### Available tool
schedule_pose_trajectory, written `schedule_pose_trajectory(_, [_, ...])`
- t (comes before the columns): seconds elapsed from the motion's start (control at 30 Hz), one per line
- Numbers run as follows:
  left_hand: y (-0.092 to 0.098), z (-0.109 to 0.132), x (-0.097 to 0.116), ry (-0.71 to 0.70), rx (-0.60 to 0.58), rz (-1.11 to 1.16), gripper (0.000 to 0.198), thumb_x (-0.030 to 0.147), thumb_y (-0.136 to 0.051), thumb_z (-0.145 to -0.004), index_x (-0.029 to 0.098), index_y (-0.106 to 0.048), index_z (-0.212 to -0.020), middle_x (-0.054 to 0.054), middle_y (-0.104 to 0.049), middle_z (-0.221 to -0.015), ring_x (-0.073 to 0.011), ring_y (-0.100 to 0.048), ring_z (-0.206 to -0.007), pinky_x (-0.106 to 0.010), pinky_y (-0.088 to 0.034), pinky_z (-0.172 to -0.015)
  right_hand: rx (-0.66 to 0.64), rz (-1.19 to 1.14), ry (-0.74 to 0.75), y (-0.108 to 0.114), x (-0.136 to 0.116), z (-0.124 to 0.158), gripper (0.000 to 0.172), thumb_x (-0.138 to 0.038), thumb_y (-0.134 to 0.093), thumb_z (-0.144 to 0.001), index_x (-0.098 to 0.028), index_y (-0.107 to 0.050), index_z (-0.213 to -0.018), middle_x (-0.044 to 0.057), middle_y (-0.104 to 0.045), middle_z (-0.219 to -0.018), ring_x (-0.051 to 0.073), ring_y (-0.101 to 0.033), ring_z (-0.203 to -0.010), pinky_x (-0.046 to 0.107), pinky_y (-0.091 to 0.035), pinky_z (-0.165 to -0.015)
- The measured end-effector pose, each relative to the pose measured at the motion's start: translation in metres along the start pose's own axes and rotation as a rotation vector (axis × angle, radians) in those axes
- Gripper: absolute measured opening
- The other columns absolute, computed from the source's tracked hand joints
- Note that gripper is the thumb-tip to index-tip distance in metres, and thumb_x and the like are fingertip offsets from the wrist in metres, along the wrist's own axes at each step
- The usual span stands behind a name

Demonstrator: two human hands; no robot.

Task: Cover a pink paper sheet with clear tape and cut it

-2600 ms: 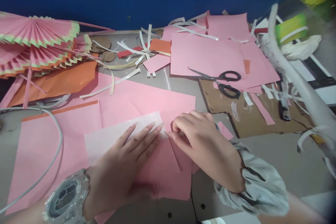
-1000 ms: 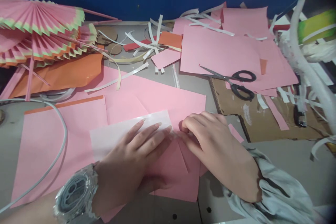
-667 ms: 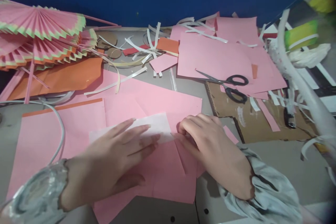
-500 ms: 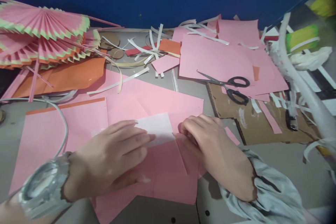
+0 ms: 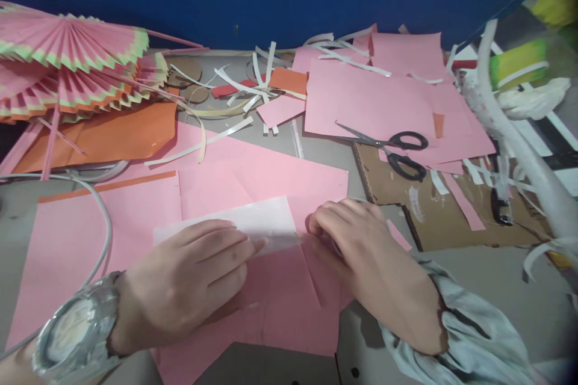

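A white paper strip [image 5: 271, 220] lies slantwise across pink paper [image 5: 275, 307] in front of me. My left hand [image 5: 185, 280], with a clear watch on its wrist, rests flat over the lower part of the strip. Its fingers are stretched out and point right. Just beyond the strip's right end, my right hand [image 5: 356, 243] has its fingers curled and its thumb pressed in beside them. The thumb tip is near the strip's corner. Whatever the right fingers hold, if anything, is hidden.
Scissors [image 5: 388, 147] lie on pink sheets [image 5: 365, 96] at the back right, near cardboard [image 5: 469, 222]. A cutter [image 5: 500, 198] rests on that cardboard. White paper scraps [image 5: 257, 81] are scattered behind. Pleated paper fans [image 5: 72, 42] and orange paper [image 5: 108, 132] stand at the left.
My left hand has slid a little to the left along the white strip, and more of the strip shows above its fingers. The right hand has hardly moved.
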State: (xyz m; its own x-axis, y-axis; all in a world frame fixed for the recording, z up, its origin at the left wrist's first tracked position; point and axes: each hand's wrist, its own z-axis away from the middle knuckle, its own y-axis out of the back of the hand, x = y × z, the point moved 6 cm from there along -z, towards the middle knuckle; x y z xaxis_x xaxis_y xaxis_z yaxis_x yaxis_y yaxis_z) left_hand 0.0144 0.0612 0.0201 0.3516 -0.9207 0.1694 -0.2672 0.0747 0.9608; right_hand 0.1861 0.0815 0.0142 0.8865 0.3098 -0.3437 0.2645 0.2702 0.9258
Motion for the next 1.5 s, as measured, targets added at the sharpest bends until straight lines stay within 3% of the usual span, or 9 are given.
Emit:
schedule_pose_trajectory(0.17, [-0.0016, -0.0063, -0.0038, 0.064, -0.001, -0.007, 0.03, 0.027, -0.054, -0.087, 0.016, -0.058, -0.114, -0.004, -0.063, -0.113, -0.0195, -0.052, -0.102, -0.038, -0.039, -0.098, 0.009, 0.031, -0.003, 0.0001, 0.0007, 0.0, 0.015, -0.02, -0.048, -0.087, -0.02, -0.045, -0.072, -0.001, -0.054, -0.076, 0.017, -0.045, -0.075, 0.032, -0.028, -0.072])
schedule_pose_trajectory(0.3, [-0.0024, -0.0062, -0.0026, 0.074, -0.001, 0.025, 0.028, 0.024, -0.054, -0.086, 0.017, -0.058, -0.113, -0.001, -0.062, -0.116, -0.0187, -0.051, -0.104, -0.038, -0.035, -0.103, 0.006, 0.02, -0.007, 0.0003, 0.0007, 0.0012, 0.014, -0.018, -0.05, -0.085, -0.02, -0.045, -0.072, -0.001, -0.054, -0.075, 0.017, -0.045, -0.075, 0.032, -0.028, -0.073])
schedule_pose_trajectory(0.47, [-0.0017, -0.0048, -0.0062, 0.148, -0.01, 0.106, 0.032, 0.036, -0.05, -0.088, 0.019, -0.058, -0.114, 0.0, -0.06, -0.119, -0.0206, -0.049, -0.104, -0.038, -0.039, -0.098, 0.01, 0.01, -0.005, 0.0009, 0.0009, 0.001, 0.014, -0.018, -0.053, -0.085, -0.02, -0.045, -0.072, -0.002, -0.053, -0.075, 0.017, -0.045, -0.075, 0.032, -0.028, -0.073])
schedule_pose_trajectory(0.77, [-0.0028, -0.0046, -0.004, 0.173, -0.021, 0.085, 0.024, 0.026, -0.049, -0.09, 0.02, -0.057, -0.112, 0.002, -0.062, -0.119, -0.0173, -0.053, -0.102, -0.037, -0.034, -0.102, 0.019, 0.004, -0.011, 0.0013, 0.0022, 0.0015, 0.013, -0.023, -0.053, -0.085, -0.02, -0.048, -0.074, -0.003, -0.052, -0.075, 0.016, -0.045, -0.075, 0.032, -0.028, -0.073])
schedule_pose_trajectory(0.97, [-0.0003, -0.0021, -0.0064, 0.141, 0.029, 0.075, 0.011, 0.018, -0.048, -0.09, 0.018, -0.059, -0.092, 0.001, -0.066, -0.103, -0.0158, -0.056, -0.093, -0.033, -0.04, -0.095, 0.055, -0.038, 0.009, 0.0011, 0.0047, 0.0008, 0.013, -0.018, -0.057, -0.081, -0.02, -0.047, -0.073, -0.003, -0.05, -0.074, 0.016, -0.044, -0.073, 0.031, -0.028, -0.071])
schedule_pose_trajectory(1.13, [-0.0009, -0.0002, -0.0077, 0.143, 0.066, 0.081, 0.012, 0.014, -0.049, -0.087, 0.017, -0.058, -0.08, -0.001, -0.065, -0.102, -0.0178, -0.056, -0.091, -0.036, -0.04, -0.093, 0.055, -0.033, 0.03, 0.0013, 0.0046, 0.0012, 0.014, -0.018, -0.051, -0.084, -0.02, -0.045, -0.071, -0.002, -0.049, -0.072, 0.016, -0.043, -0.071, 0.031, -0.028, -0.07])
schedule_pose_trajectory(1.37, [-0.0031, -0.0068, -0.0076, 0.169, 0.024, 0.007, 0.026, 0.024, -0.049, -0.09, 0.02, -0.058, -0.115, 0.004, -0.063, -0.117, -0.0176, -0.054, -0.101, -0.036, -0.033, -0.101, 0.042, -0.006, 0.029, -0.0014, 0.0053, 0.0013, 0.01, -0.019, -0.054, -0.082, -0.021, -0.048, -0.075, -0.002, -0.051, -0.076, 0.018, -0.044, -0.075, 0.033, -0.028, -0.072])
schedule_pose_trajectory(1.5, [0.006, -0.0076, -0.0062, 0.08, 0.135, 0.013, 0.012, 0.016, -0.053, -0.087, 0.016, -0.064, -0.088, 0.003, -0.07, -0.096, -0.0135, -0.059, -0.084, -0.032, -0.041, -0.092, 0.05, -0.021, 0.035, -0.0011, 0.0039, 0.0012, 0.011, -0.02, -0.049, -0.087, -0.021, -0.048, -0.076, -0.001, -0.052, -0.075, 0.018, -0.045, -0.075, 0.034, -0.028, -0.073])
